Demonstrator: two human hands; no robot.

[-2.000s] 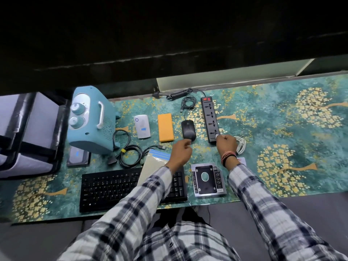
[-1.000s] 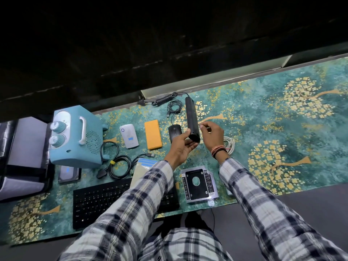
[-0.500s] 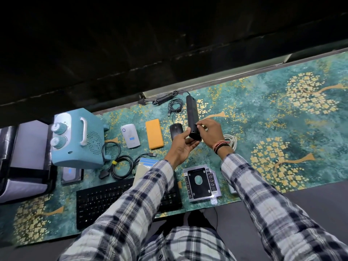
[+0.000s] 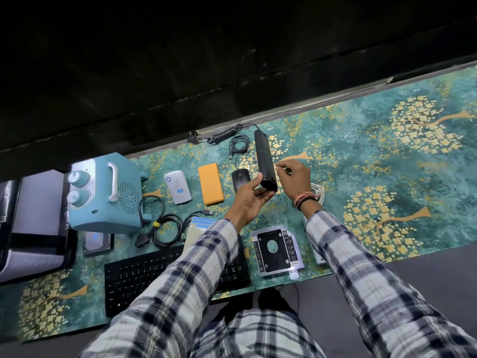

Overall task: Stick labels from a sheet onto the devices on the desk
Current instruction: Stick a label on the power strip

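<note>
Two devices labelled, most still bare

Blue labels show on the white box (image 4: 178, 186) and the drive (image 4: 97, 240) under the heater. Left hand (image 4: 251, 200) grips the near end of the strip (image 4: 264, 160), tipped off the desk (image 4: 387, 156). Right hand (image 4: 294, 178) pinches at its side; whether a label is between those fingers, I cannot tell. Sheet (image 4: 200, 228) lies by the left sleeve. Mouse (image 4: 240, 178), orange pack (image 4: 210, 186) and keyboard (image 4: 144, 275) look unlabelled.

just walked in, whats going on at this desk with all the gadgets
A person in a plaid shirt is labelling devices. The left hand holds the near end of a black power strip, turned on its edge. The right hand is beside the strip, its fingers pinched together, probably on a small label. A mouse, orange power bank and keyboard lie around.
</note>
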